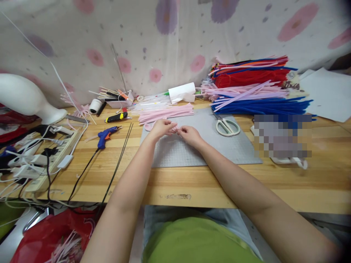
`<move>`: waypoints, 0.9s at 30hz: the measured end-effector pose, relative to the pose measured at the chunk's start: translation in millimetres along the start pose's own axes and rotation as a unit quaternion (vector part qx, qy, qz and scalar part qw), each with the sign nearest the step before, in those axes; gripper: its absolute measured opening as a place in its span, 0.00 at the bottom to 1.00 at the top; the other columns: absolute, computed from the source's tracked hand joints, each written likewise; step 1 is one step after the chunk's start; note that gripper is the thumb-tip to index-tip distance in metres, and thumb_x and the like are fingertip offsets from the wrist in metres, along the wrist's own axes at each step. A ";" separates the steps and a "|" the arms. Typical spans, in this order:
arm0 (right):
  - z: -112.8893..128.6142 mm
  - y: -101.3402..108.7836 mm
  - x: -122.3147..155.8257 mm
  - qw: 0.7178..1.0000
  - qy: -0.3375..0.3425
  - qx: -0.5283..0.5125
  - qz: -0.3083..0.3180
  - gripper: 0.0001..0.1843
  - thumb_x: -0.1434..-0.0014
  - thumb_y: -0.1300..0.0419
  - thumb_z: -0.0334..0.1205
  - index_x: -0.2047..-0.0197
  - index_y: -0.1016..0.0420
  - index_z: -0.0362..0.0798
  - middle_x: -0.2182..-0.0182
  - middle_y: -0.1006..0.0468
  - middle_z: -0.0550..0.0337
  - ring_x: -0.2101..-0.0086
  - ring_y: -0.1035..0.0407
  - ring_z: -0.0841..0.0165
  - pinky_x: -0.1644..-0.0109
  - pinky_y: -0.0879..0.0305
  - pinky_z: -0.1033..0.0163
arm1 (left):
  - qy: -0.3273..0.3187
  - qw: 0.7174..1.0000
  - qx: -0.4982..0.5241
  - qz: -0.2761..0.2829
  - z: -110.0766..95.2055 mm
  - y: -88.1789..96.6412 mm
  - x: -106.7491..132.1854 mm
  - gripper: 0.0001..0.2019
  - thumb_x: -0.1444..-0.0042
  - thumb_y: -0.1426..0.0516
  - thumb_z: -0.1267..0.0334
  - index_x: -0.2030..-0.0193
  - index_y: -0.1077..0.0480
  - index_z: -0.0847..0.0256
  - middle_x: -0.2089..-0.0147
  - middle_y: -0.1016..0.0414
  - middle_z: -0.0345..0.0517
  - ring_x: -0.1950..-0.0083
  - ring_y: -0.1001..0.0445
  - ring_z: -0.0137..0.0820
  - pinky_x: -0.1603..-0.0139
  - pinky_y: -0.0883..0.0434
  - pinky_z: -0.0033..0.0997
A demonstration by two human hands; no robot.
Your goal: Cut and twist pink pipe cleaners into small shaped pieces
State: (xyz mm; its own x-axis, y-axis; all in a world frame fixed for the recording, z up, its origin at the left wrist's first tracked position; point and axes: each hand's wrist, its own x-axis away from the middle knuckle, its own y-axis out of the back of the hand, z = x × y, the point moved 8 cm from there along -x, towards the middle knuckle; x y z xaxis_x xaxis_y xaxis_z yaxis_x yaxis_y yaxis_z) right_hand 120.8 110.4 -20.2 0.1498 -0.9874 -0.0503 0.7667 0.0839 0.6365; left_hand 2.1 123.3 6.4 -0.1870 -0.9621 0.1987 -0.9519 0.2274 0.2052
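Note:
Over the grey cutting mat (181,157), my left hand (163,129) and my right hand (190,135) are close together. Both are closed, fingertips pinching a small pink pipe cleaner piece (173,129), whose shape is mostly covered by the fingers. A looped pink end (148,126) shows left of my left hand. Just behind the hands lies a bundle of pink pipe cleaners (167,113). Scissors with pale handles (228,128) rest on the mat to the right of my right hand.
Blue pipe cleaners (260,106) and red ones (249,77) are piled at back right, beside white paper (329,95). At left are a blue glue gun (104,137), a yellow-black cutter (116,117), thin dark rods (117,164), a cabled power strip (52,160) and a white foam head (24,95).

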 end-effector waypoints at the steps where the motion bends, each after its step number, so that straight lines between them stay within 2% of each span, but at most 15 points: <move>1: 2.3 -0.2 0.1 1.000 0.011 0.005 0.005 0.17 0.46 0.50 0.49 0.75 0.31 0.45 0.77 0.30 0.60 0.75 0.41 0.72 0.72 0.53 0.66 | -0.010 1.000 -0.009 -0.001 -4.1 0.9 -1.7 0.11 0.64 0.36 0.59 0.74 0.26 0.65 0.77 0.26 0.48 0.75 0.27 0.29 0.74 0.31 0.26; 5: 15.5 1.6 1.6 0.996 0.089 0.029 0.002 0.15 0.43 0.53 0.44 0.73 0.31 0.46 0.74 0.29 0.59 0.73 0.40 0.71 0.69 0.50 0.66 | -0.028 0.998 -0.046 -0.038 -12.3 4.2 -9.6 0.05 0.61 0.38 0.66 0.79 0.27 0.66 0.81 0.29 0.46 0.81 0.33 0.26 0.76 0.31 0.29; 7: 19.0 1.6 2.5 0.993 0.115 0.034 0.003 0.15 0.43 0.54 0.43 0.73 0.32 0.46 0.73 0.28 0.58 0.72 0.39 0.71 0.68 0.49 0.66 | -0.027 0.998 -0.039 -0.036 -12.6 3.0 -13.4 0.04 0.60 0.39 0.68 0.79 0.28 0.66 0.82 0.30 0.45 0.81 0.33 0.25 0.75 0.31 0.29; 10: 19.7 -0.1 3.4 0.992 0.126 0.027 0.013 0.14 0.43 0.53 0.42 0.73 0.32 0.46 0.73 0.28 0.58 0.71 0.38 0.71 0.68 0.49 0.67 | -0.037 0.998 -0.047 0.019 -14.8 -3.4 -17.2 0.03 0.58 0.39 0.69 0.77 0.28 0.67 0.80 0.29 0.44 0.79 0.31 0.25 0.72 0.30 0.29; 13: 16.9 -2.6 3.6 0.993 0.112 0.010 0.025 0.13 0.43 0.52 0.41 0.74 0.31 0.45 0.75 0.28 0.60 0.73 0.38 0.72 0.69 0.49 0.67 | -0.029 0.994 -0.073 0.079 -16.7 -6.6 -17.2 0.07 0.57 0.39 0.69 0.69 0.27 0.68 0.78 0.27 0.43 0.77 0.29 0.24 0.70 0.30 0.28; 15: 14.7 -3.3 3.2 0.995 0.099 -0.011 0.030 0.15 0.43 0.51 0.43 0.75 0.32 0.45 0.76 0.29 0.61 0.74 0.39 0.72 0.70 0.49 0.67 | -0.015 0.991 -0.087 0.098 -16.9 -5.0 -16.7 0.12 0.56 0.39 0.69 0.62 0.28 0.67 0.77 0.27 0.41 0.77 0.29 0.25 0.70 0.30 0.29; 17: 12.7 0.8 2.0 0.995 0.091 -0.045 0.009 0.16 0.44 0.51 0.47 0.74 0.31 0.46 0.77 0.29 0.62 0.74 0.39 0.72 0.70 0.48 0.67 | -0.016 0.991 -0.091 0.100 -17.2 -2.3 -16.9 0.15 0.54 0.40 0.68 0.57 0.30 0.65 0.76 0.27 0.41 0.76 0.28 0.25 0.70 0.30 0.29; 21: 6.4 11.3 -1.1 0.990 0.082 -0.099 -0.053 0.15 0.47 0.48 0.49 0.71 0.29 0.46 0.75 0.28 0.62 0.73 0.37 0.72 0.69 0.46 0.67 | -0.062 0.992 -0.079 0.081 -14.4 -1.8 -19.8 0.10 0.51 0.43 0.68 0.61 0.32 0.65 0.76 0.28 0.41 0.74 0.28 0.25 0.69 0.30 0.28; 23: 2.6 11.9 -3.3 0.990 0.076 -0.103 -0.062 0.13 0.48 0.47 0.47 0.72 0.29 0.46 0.76 0.28 0.62 0.73 0.38 0.72 0.69 0.46 0.67 | -0.085 0.992 -0.080 0.045 -10.4 -2.5 -21.0 0.07 0.51 0.43 0.67 0.64 0.32 0.65 0.77 0.30 0.40 0.75 0.30 0.24 0.69 0.30 0.27; 25: -2.8 13.9 -5.5 0.988 0.064 -0.110 -0.082 0.12 0.48 0.47 0.45 0.73 0.29 0.46 0.77 0.29 0.62 0.74 0.38 0.71 0.69 0.45 0.66 | -0.089 0.994 -0.058 0.002 -3.7 -4.1 -21.2 0.06 0.50 0.43 0.66 0.66 0.31 0.64 0.75 0.30 0.39 0.76 0.30 0.23 0.70 0.30 0.26; 27: -8.7 17.1 -7.1 0.985 0.048 -0.125 -0.110 0.11 0.49 0.48 0.44 0.74 0.30 0.46 0.77 0.30 0.62 0.74 0.39 0.71 0.68 0.45 0.66 | -0.073 0.997 -0.014 -0.016 6.7 -10.7 -20.5 0.07 0.50 0.44 0.62 0.66 0.31 0.64 0.74 0.29 0.41 0.74 0.29 0.24 0.71 0.31 0.26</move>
State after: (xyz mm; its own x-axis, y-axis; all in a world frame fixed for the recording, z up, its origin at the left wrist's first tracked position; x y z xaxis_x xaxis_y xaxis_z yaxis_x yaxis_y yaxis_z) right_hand 138.2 120.0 -15.6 0.0122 -0.9691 -0.2465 0.9153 -0.0885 0.3930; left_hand 14.5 139.5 -6.3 -0.1912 -0.9802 0.0511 -0.9515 0.1979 0.2356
